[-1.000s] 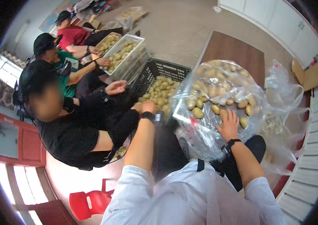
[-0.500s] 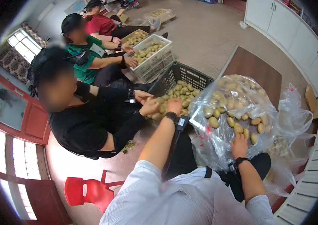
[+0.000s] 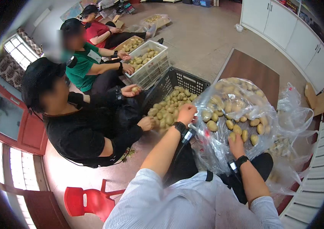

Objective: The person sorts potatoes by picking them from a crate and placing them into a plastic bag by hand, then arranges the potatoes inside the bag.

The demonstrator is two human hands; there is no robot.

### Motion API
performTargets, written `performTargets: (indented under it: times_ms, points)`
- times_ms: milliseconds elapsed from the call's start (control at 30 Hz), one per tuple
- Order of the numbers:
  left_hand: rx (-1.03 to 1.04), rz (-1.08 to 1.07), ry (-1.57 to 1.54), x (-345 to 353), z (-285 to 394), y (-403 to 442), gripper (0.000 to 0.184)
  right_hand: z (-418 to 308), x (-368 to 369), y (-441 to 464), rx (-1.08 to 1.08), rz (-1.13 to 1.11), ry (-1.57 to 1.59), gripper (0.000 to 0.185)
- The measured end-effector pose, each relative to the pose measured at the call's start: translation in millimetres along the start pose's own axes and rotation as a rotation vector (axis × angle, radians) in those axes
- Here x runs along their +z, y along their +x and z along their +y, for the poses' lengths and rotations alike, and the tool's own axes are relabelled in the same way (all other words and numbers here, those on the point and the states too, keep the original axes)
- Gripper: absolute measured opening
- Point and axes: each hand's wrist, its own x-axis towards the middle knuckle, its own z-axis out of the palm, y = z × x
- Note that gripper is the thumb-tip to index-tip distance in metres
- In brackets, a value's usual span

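My left hand (image 3: 187, 113) is over the right side of a black plastic crate (image 3: 186, 76), at the near edge of a clear plastic bag (image 3: 217, 152). Its fingers are bent together, and what they pinch, if anything, is unclear. Yellow-brown potatoes (image 3: 165, 110) fill much of the crate. In the mouth of the bag, my right hand (image 3: 236, 147) has its fingers closed round a potato (image 3: 232, 136). Another potato (image 3: 237, 129) lies against its fingertips. More potatoes (image 3: 260, 129) sit loose in the bag, several of them seen through the plastic.
A co-worker in black (image 3: 74, 126) sits left of the crate, one hand holding a potato (image 3: 134, 89). Beyond are a white crate (image 3: 152, 68) of potatoes and two more people. A brown board (image 3: 249, 72) lies behind the bag. A red chair (image 3: 89, 202) stands at lower left.
My left hand has moved right, from above the crate's potatoes to the bag's edge. My right hand has closed round a potato. The nearest co-worker's hands have come apart.
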Motion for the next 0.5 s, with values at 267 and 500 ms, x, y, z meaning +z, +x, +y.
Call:
performTargets:
  times_ms: [267,500]
  points:
    - [-0.088,-0.184,0.249,38,-4,-39,0.031,-57,-13,3,0.306,-0.361,0.544,0.042]
    - [-0.342,-0.508,0.023,46,-13,-49,0.043,-80,3,10,0.168,-0.407,0.688,0.034]
